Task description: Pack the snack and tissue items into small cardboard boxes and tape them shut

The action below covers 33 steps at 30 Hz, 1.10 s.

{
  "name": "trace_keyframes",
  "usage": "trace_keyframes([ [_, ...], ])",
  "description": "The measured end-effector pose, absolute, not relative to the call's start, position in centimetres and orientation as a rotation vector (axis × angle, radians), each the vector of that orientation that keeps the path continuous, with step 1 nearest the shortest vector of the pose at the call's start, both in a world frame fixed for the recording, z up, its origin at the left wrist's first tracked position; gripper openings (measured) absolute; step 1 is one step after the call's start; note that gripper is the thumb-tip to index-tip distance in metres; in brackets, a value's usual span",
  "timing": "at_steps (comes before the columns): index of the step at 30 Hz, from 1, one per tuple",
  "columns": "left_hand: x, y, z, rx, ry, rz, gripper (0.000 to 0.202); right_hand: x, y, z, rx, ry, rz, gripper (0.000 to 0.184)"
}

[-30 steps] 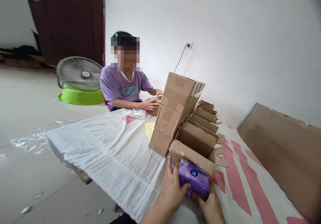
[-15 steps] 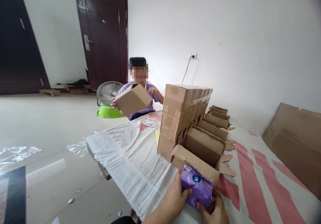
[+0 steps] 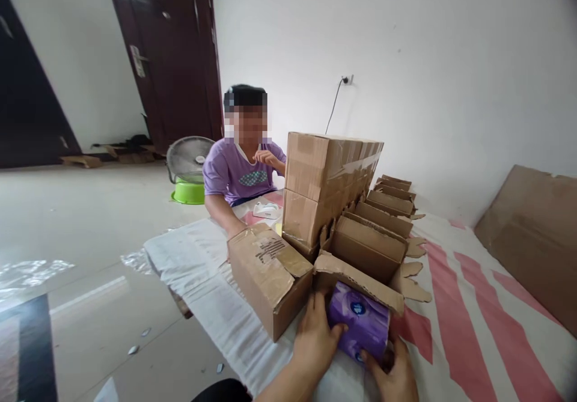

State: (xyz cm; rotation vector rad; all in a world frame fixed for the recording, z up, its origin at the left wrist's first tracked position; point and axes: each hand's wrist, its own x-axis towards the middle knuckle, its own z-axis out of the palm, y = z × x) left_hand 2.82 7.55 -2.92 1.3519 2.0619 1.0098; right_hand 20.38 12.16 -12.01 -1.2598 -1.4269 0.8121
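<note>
A purple plastic-wrapped tissue pack point(image 3: 360, 324) with a round blue logo is between my hands, at the mouth of the nearest open cardboard box point(image 3: 356, 277). My left hand point(image 3: 318, 330) grips its left side, thumb on the near face. On the right end, my right hand point(image 3: 396, 373) holds it with the thumb in front; the other fingers are partly hidden. The raised flap of the box hangs just above the pack, whose far part is out of sight. Close to my left hand stands a closed cardboard box point(image 3: 265, 264) with dark print on top.
Across the table a person point(image 3: 243, 167) in a purple shirt reaches an arm to the closed box. Stacked closed boxes point(image 3: 311, 167) rise beside a row of open boxes point(image 3: 369, 240). A large cardboard sheet point(image 3: 532, 240) leans at right; a fan point(image 3: 189, 158) stands behind.
The other person has brought the box they held in the air down onto the table, beside my left hand. The pack has moved slightly further under the box flap.
</note>
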Motion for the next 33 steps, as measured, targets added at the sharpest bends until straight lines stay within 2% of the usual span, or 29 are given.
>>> trace_keyframes([
  [4, 2.8, 8.1, -2.8, 1.313, 1.988, 0.938, 0.059, 20.6, 11.6, -11.3, -1.205, -1.422, 0.915, 0.075],
  [10, 3.5, 7.6, -4.0, 1.347, 1.884, 1.138, 0.059, 20.9, 11.1, -11.2, -1.204, -1.347, 1.014, 0.080],
  [17, 3.3, 7.0, -4.1, 1.503, 1.907, 1.064, 0.064, 21.5, 11.6, -11.8, -1.136, -1.330, 1.099, 0.083],
  [21, 3.3, 6.5, -3.3, 1.573, 1.937, 0.988, 0.070, 22.1, 11.9, -11.9, -1.154, -1.298, 1.124, 0.072],
  [26, 3.0, 4.8, -1.7, 1.626, 2.009, 0.915, 0.087, 22.4, 11.7, -11.0, -1.223, -1.261, 1.083, 0.061],
  [29, 2.5, 3.0, -0.7, 1.734, 2.006, 1.152, 0.077, 22.3, 11.2, -10.2, -1.237, -1.287, 1.000, 0.057],
  [33, 0.7, 0.8, 0.8, 1.963, 1.672, 1.882, 0.041, 21.7, 9.4, -8.8, -1.201, -1.431, 0.774, 0.041],
])
